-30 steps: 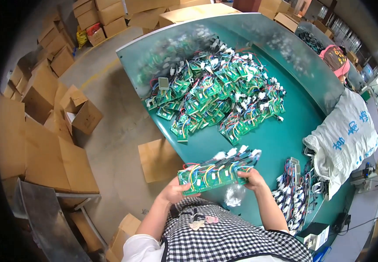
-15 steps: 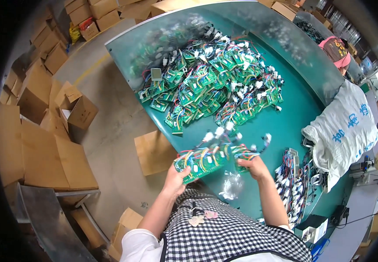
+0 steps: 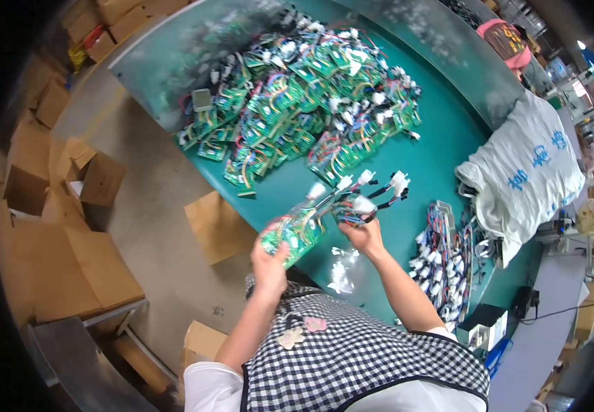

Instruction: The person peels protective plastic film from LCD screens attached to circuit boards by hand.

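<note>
My left hand (image 3: 269, 268) is closed around the lower left end of a few green circuit boards (image 3: 300, 237), held slightly tilted over the table's near edge. Wires with white plugs run up from these boards. Just right of them, my right hand (image 3: 364, 237) grips a bundle of coloured and black wires (image 3: 352, 209) with white connectors; whether a board hangs on that bundle is hidden. Beyond both hands lies a large heap of wired circuit boards (image 3: 269, 103). Below my right hand rests a clear plastic bag (image 3: 341, 271) with white bits.
The green tabletop (image 3: 441, 130) has a raised metal wall at the back. To the right are a stack of wired parts (image 3: 438, 275), a white sack (image 3: 523, 172) and a small black-and-white box (image 3: 486, 326). Cardboard boxes (image 3: 101, 178) stand on the floor at left.
The view has shifted, so the heap sits further left. The boards in my left hand have tilted more steeply. My right hand has turned, and its wires and connectors now stand up toward the right.
</note>
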`<state>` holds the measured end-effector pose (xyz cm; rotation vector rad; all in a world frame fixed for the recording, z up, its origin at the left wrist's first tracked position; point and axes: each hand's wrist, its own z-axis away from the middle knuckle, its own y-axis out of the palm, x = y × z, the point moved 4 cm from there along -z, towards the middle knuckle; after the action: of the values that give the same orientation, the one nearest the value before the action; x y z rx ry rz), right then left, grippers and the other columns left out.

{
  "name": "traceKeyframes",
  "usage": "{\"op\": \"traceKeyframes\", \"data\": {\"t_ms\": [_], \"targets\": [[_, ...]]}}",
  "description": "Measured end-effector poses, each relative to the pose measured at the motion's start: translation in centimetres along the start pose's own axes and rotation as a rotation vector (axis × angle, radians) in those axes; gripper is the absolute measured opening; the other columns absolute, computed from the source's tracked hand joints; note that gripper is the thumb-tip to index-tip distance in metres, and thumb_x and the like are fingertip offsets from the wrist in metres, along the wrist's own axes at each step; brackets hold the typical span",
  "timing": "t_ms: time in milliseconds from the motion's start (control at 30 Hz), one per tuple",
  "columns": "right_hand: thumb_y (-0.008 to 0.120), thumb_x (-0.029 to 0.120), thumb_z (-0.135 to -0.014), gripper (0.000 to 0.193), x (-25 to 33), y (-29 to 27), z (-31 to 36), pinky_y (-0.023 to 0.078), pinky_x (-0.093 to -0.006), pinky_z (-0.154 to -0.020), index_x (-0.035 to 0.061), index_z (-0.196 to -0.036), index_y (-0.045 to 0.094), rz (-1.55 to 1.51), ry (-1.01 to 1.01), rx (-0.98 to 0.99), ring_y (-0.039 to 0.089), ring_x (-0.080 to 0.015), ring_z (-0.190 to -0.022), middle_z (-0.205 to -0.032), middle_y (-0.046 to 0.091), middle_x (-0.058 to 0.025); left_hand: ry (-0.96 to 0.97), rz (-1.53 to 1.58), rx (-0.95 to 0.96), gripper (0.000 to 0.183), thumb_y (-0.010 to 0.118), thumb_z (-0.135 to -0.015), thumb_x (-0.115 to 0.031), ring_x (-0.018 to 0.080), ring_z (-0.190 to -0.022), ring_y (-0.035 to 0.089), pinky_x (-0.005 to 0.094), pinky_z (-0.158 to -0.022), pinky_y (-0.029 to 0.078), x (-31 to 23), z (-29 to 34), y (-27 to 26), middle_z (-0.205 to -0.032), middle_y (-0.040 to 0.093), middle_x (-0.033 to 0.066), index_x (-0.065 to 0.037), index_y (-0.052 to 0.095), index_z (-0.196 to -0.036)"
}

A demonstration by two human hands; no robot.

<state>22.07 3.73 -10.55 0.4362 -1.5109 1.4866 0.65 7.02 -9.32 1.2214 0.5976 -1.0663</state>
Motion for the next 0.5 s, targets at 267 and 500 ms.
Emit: {"op": "traceKeyframes", "data": {"t_ms": [267,500], "targets": [[0.062,-0.003,-0.067,0.058,3.2,-2.2,-1.0,0.04,-0.0298,-0.084,0.0034,-0.12,0.039,-0.911,0.203,0.354,0.049,-0.0169,-0.099,-0.11,0.051,-0.0041,-0.411,0.206,0.13,0.04,0.051,-0.079,0.0,0.0215,-0.09,0.056,0.0348,-0.073,0.05,-0.6,-1.4,1.9,-0.106,0.052,0.011,-0.003,0.038,-0.116],[0.064,0.001,-0.064,0.052,2.4,1.2,-1.5,0.043,-0.0284,-0.079,0.0015,-0.112,0.046,-0.585,0.09,0.141,0.053,-0.0168,-0.092,-0.102,0.055,-0.0057,-0.173,0.038,0.046,0.042,0.049,-0.077,0.005,0.0216,-0.098,0.052,0.0349,-0.083,0.046,2.1,-2.2,1.7,-0.109,0.051,0.0112,-0.002,0.037,-0.117]]}}
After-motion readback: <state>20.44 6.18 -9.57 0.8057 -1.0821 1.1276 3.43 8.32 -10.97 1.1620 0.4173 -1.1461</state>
